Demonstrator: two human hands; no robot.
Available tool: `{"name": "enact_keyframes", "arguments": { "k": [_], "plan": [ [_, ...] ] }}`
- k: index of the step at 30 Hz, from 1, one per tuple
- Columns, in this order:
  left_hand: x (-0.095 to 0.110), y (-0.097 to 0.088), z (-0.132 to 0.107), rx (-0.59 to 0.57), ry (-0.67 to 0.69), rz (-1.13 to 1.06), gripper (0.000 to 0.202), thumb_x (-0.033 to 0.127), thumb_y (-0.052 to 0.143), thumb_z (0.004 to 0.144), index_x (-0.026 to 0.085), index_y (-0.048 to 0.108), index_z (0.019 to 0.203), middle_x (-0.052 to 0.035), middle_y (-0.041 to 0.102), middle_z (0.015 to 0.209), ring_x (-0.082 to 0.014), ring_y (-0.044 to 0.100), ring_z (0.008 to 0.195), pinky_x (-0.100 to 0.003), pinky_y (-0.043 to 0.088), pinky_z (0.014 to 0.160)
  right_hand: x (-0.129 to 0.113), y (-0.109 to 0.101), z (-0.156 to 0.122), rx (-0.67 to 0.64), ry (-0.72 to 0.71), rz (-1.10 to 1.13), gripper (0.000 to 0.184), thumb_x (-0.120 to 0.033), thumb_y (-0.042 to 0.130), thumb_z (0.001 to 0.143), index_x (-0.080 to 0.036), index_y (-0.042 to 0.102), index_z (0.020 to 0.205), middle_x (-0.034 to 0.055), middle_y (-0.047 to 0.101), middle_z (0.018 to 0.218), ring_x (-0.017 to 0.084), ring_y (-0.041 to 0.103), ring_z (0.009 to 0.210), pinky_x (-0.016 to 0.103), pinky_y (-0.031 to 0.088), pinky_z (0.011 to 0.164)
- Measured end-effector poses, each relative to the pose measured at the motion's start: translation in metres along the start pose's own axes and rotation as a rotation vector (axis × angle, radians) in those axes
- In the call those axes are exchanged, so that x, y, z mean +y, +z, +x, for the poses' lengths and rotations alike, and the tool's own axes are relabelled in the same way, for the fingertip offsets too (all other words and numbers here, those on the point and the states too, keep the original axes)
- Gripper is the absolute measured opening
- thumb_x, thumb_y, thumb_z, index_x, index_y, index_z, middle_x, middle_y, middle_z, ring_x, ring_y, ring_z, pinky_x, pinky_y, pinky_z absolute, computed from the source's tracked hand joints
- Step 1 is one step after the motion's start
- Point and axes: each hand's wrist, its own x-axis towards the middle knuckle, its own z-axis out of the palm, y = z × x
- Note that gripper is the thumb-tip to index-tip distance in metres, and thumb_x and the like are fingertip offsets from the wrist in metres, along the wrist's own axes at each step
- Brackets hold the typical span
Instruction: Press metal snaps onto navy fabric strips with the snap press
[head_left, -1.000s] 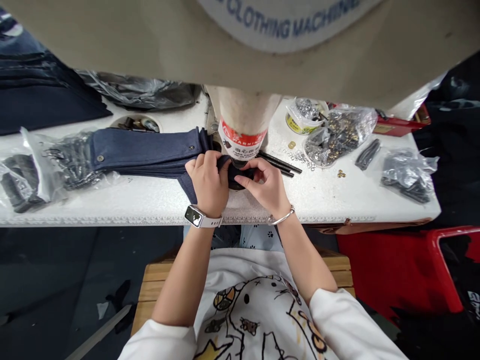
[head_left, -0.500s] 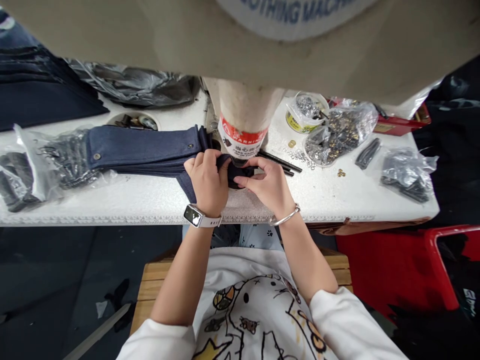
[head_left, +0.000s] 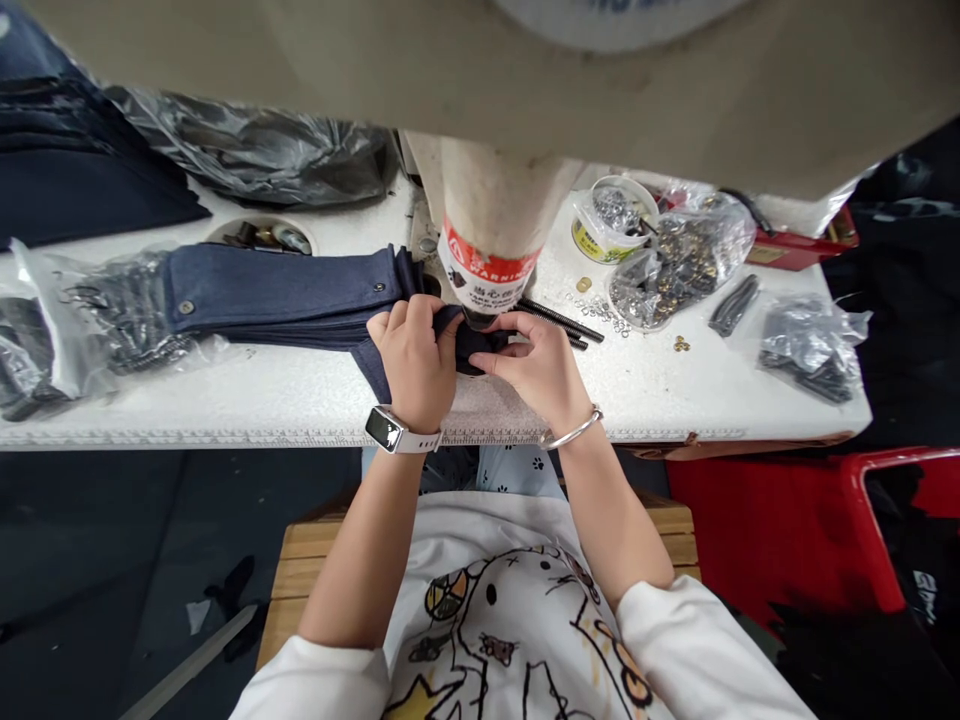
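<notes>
Head view: navy cloth [head_left: 471,346] right under machine tip [head_left: 478,321], between hands, near table's [head_left: 300,392] front edge; visible length runs roughly left-right. Right fingertips nearer tip. Left hand [head_left: 415,355] closed on cloth; right hand [head_left: 541,368] thumb and index slightly parted at cloth, can't tell if pinching. Matte folded fabric; flat studded strips [head_left: 285,285] left, ridged black rods [head_left: 564,323] right, crinkly plastic bag [head_left: 814,345] by right edge.

"WARNING" and, below it, "当心" are printed on a red-and-white sticker [head_left: 489,262] around the tapered cream machine head [head_left: 510,190]; numbers on the pale ruler strip [head_left: 225,438] cannot be read.
</notes>
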Motion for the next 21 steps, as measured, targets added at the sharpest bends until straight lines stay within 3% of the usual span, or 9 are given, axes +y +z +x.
{"name": "enact_keyframes", "arguments": {
  "k": [6, 16, 21],
  "plan": [
    [-0.0015, 0.0011, 0.0017, -0.023, -0.008, -0.006, 0.021, 0.038, 0.032, 0.088, 0.025, 0.046, 0.082, -0.0043, 0.059, 0.083, -0.0224, 0.057, 0.085, -0.046, 0.036, 0.080, 0.0028, -0.0010, 0.0012, -0.017, -0.032, -0.024, 0.027, -0.016, 0.071, 0.058, -0.017, 0.063, 0.084, -0.0034, 0.063, 0.067, 0.009, 0.056, 0.053, 0.024, 0.046, 0.054],
    [0.0016, -0.0001, -0.0001, 0.000, -0.002, -0.020, 0.009, 0.028, 0.041, 0.087, 0.023, 0.046, 0.081, -0.0056, 0.060, 0.082, -0.0231, 0.055, 0.081, -0.042, 0.034, 0.079, 0.0013, -0.0007, 0.0017, -0.032, 0.030, 0.066, 0.029, -0.009, 0.070, 0.054, -0.016, 0.061, 0.081, -0.0031, 0.065, 0.071, 0.010, 0.061, 0.058, 0.024, 0.048, 0.058],
    [-0.0004, 0.0005, 0.0001, 0.011, 0.031, -0.041, 0.010, 0.030, 0.041, 0.088, 0.024, 0.046, 0.081, -0.0056, 0.058, 0.079, -0.0234, 0.054, 0.077, -0.043, 0.033, 0.077, 0.0003, -0.0045, 0.0022, -0.071, 0.072, 0.094, 0.035, -0.018, 0.074, 0.053, -0.015, 0.063, 0.086, -0.0007, 0.065, 0.075, 0.010, 0.060, 0.058, 0.026, 0.051, 0.060]
  ]
}}
